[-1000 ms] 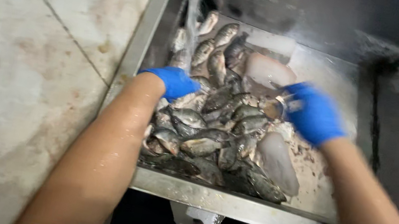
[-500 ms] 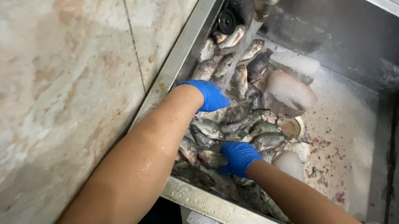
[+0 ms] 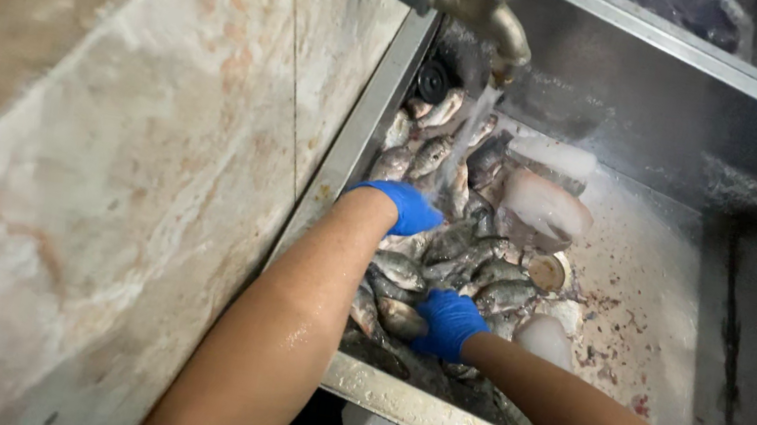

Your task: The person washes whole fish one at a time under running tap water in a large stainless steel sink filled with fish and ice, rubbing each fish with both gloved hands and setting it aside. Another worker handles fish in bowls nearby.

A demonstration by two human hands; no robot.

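Both gloved hands, left (image 3: 409, 209) and right (image 3: 448, 321), lay among fish (image 3: 402, 270) in the sink (image 3: 677, 87); whether their fingers gripped anything, I couldn't tell

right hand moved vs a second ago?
Yes. The right hand has come from the far right of the fish pile to its near side, close to the sink's front rim.

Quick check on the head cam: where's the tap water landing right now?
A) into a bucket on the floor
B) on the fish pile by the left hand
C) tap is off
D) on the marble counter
B: the stream from the tap falls onto the fish pile in the steel sink, just beyond the blue-gloved left hand; the right hand rests lower on the pile.
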